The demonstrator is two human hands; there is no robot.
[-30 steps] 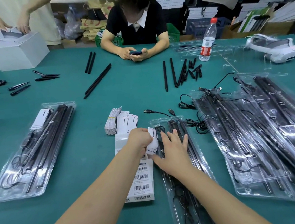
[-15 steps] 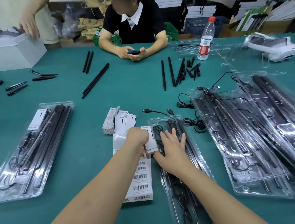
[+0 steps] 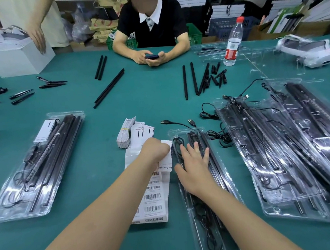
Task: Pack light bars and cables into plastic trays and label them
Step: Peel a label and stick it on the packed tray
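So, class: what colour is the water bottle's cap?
Red; the water bottle's cap shows clearly in the head view.

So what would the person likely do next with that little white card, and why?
Probably slide the white card into the tray top. The left hand pinches it at the tray's edge, the right hand lies flat on the tray, and the finished tray carries one.

The white card (image 3: 166, 157) pinched in the left hand (image 3: 156, 150) carries sideways print reading "Grow Light", with a word before it cut off. The label sheet (image 3: 154, 197) under that arm shows rows of barcodes, their small print too fine to read. The water bottle (image 3: 232, 43) wears a red label, its lettering illegible from here.
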